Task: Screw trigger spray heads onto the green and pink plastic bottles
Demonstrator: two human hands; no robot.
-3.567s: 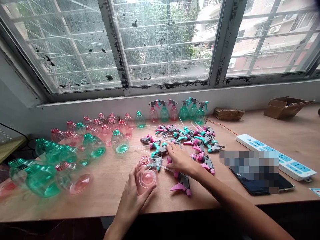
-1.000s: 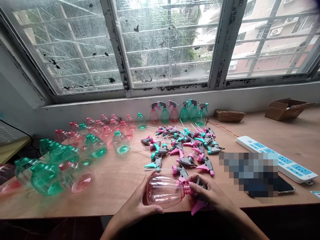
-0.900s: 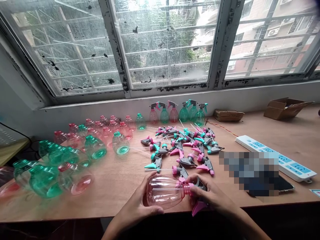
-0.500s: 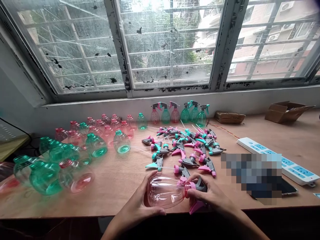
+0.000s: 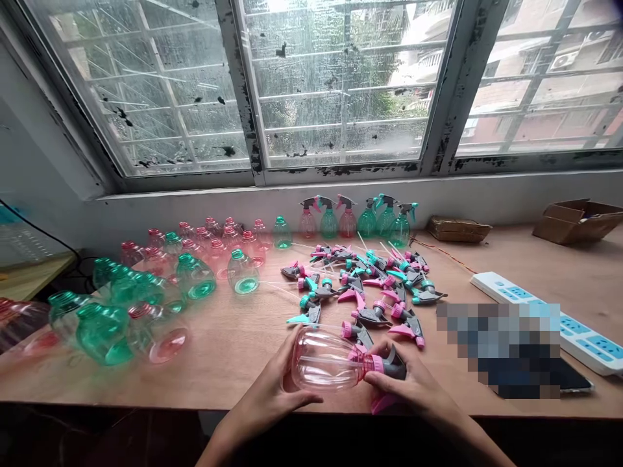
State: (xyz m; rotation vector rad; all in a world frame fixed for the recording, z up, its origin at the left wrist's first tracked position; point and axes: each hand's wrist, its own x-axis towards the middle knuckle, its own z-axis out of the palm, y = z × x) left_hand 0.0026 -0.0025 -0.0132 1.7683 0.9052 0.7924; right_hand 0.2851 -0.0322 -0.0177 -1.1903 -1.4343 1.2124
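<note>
Head view, held pink bottle (image 5: 321, 370), brown tabletop (image 5: 228, 350), grimy window (image 5: 302, 84)

Bottles (image 5: 195, 277) left, spray heads (image 5: 356, 284) centre (power strip (image 5: 579, 332) right).

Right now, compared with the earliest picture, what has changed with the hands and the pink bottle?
The pink bottle in the left hand has moved right and turned so its top points right. The right hand has taken a spray head from the pile and brought it to the bottle's top, with its tube inside. The bottles at left, the sprayers by the wall and the power strip stayed.
</note>
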